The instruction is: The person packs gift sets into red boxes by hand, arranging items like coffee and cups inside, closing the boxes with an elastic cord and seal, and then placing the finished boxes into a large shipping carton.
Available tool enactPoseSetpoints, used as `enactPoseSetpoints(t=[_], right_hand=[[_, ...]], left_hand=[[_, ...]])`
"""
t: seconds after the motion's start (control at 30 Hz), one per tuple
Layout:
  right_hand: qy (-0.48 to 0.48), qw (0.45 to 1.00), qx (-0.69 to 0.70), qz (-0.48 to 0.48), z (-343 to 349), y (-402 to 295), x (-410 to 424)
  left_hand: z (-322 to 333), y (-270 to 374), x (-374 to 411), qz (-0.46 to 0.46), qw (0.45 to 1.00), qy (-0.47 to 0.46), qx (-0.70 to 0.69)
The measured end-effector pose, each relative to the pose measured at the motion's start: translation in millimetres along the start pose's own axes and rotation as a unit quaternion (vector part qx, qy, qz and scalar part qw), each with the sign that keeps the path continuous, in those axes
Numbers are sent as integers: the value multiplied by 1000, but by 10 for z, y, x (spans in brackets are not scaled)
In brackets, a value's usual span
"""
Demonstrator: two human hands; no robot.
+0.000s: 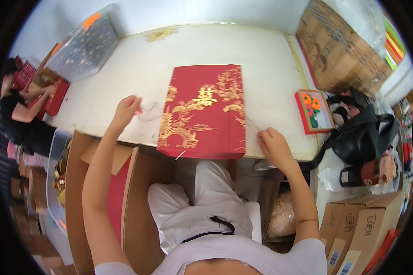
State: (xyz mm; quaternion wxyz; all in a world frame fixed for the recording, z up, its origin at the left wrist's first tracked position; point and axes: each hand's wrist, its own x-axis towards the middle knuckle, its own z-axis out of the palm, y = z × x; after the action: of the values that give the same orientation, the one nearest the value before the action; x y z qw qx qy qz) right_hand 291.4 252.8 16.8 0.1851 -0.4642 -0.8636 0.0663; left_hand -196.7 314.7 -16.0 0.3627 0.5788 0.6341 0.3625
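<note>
A red gift box (206,123) with gold scenery and a gold Chinese character lies in front of me at the table's near edge. My left hand (128,109) is raised to the left of it, fingers closed on a small pinkish-red item, blurred. From there a thin looped strand (150,118) curls towards the box. To the right of the box, my right hand (274,146) pinches a thin pale strand (252,123) that runs to the box's side. A short white strip (180,155) sticks out at the box's front edge.
On the white table (130,75) stand a clear plastic bin (86,48) and a large carton (340,48). A small tray (297,110) of colourful pieces and a black bag (358,134) lie right. An open carton (130,192) stands below left. Another person (24,103) handles red boxes at far left.
</note>
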Motion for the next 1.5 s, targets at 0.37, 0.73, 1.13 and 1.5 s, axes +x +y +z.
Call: enactPoseSetpoints(t=[0.37,0.73,1.13,1.5], right_hand=[[203,934,272,109,-47,70,527],[118,541,814,176,84,182,679],[98,765,616,157,-266,341,646],[93,773,581,239,-234,-356,1458]], left_hand=[[296,-279,241,49,878,57,473],[-362,-336,-91,-39,941,-36,334],[-336,1599,-205,94,929,-144,-327],[1371,2186,100,371,917,-82,121]])
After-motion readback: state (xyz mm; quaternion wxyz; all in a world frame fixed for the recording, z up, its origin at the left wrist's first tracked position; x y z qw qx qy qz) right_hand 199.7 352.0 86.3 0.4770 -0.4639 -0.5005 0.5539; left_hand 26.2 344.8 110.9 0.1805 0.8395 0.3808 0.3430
